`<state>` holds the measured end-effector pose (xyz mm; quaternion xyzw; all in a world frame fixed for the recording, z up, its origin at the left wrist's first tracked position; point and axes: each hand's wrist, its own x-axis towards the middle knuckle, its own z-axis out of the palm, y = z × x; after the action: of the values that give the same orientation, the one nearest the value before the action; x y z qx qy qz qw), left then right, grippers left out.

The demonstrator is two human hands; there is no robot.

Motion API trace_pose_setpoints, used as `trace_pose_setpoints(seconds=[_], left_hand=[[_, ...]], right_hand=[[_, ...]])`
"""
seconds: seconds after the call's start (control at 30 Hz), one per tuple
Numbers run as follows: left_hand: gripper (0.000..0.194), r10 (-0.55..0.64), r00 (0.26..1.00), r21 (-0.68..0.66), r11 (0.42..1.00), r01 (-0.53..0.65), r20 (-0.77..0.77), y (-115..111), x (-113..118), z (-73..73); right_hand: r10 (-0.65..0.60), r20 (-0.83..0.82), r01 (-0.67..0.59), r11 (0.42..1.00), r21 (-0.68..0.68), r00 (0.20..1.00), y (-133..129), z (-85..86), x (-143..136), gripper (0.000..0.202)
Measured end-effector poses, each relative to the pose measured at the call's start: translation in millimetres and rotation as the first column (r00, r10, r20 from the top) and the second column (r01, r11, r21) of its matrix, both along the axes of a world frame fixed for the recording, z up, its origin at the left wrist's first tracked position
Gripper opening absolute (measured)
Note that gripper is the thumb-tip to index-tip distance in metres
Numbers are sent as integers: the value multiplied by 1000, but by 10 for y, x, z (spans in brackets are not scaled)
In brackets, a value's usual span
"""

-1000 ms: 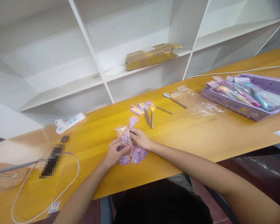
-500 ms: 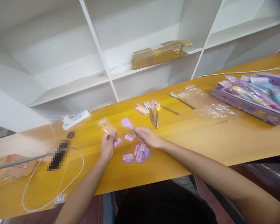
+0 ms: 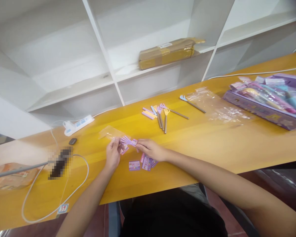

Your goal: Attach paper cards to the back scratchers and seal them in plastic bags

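Observation:
My left hand (image 3: 113, 154) pinches a clear plastic bag (image 3: 111, 132) with a pink-purple card (image 3: 124, 150) at its lower end. Closed around the handle end of a purple hand-shaped back scratcher (image 3: 127, 141) is my right hand (image 3: 151, 150); the claw head points left, at the fingertips of the left hand and over the bag. Whether the claw is inside the bag I cannot tell. Below the right hand, several printed cards (image 3: 147, 163) overlap, with a single card (image 3: 134, 165) to their left. More back scratchers (image 3: 165, 120) with yellow and purple heads lie behind.
Coloured sticks (image 3: 149, 113) lie behind the hands. A blue-headed back scratcher (image 3: 192, 103) and loose clear bags (image 3: 219, 107) are farther right, beside a purple box (image 3: 261, 110) of packed items. At left are a power strip (image 3: 79, 125) and white cable (image 3: 23, 204). Shelves hold a taped carton (image 3: 167, 54).
My right hand has moved the purple back scratcher left and down, so its claw head now meets my left hand at the bag. The view has shifted slightly.

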<state>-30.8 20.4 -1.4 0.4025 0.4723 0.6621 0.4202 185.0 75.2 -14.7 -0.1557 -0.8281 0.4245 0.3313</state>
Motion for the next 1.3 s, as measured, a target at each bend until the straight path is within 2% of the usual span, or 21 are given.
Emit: trace_pose_setpoints(seconds=[0.37, 0.7, 1.0, 1.3], left_hand=[[53, -3, 1000, -7, 1000, 3, -31, -24, -13, -36], [49, -89, 994, -22, 996, 88, -63, -57, -24, -93], [47, -38, 998, 73, 997, 35, 48, -35, 20, 27], [47, -65, 998, 52, 997, 65, -2, -75, -1, -27]], right_hand=[[9, 5, -8, 992, -125, 1000, -4, 92, 38, 54], [35, 5, -34, 991, -132, 999, -24, 107, 39, 57], [1, -1, -1, 991, -130, 1000, -6, 84, 43, 57], [5, 1, -5, 990, -144, 1000, -19, 140, 58, 60]])
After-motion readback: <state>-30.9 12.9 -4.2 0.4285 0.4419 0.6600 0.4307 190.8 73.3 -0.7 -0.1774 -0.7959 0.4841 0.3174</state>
